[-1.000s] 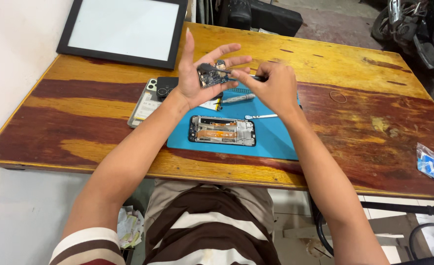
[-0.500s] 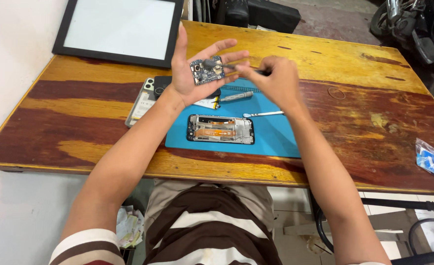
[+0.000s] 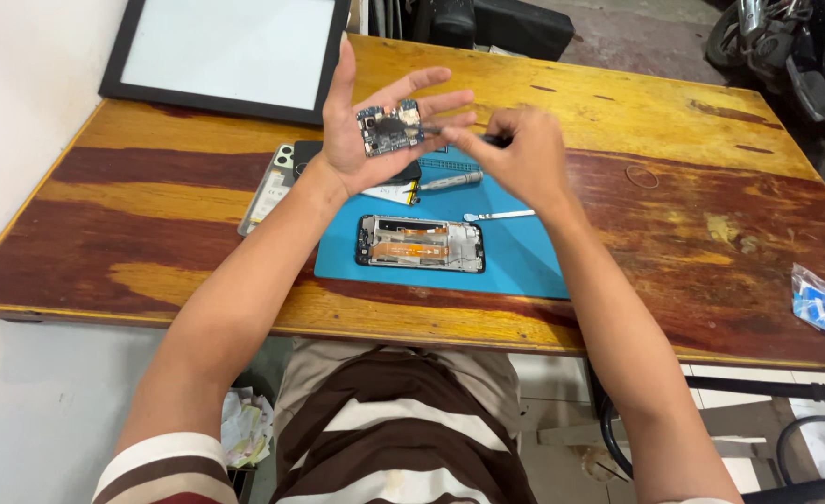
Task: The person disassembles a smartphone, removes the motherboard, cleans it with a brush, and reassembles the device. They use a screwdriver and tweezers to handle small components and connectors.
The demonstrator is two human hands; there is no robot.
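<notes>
The right hand [image 3: 515, 163] is motion-blurred; its thin tool's tip cannot be resolved. Components on the circuit board [image 3: 389, 129] beside it are too small to identify.

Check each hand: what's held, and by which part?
Left hand cradles a small circuit board flat on its palm and fingers. Right hand pinches a thin dark tool near its rear end, tip toward the board.
</notes>
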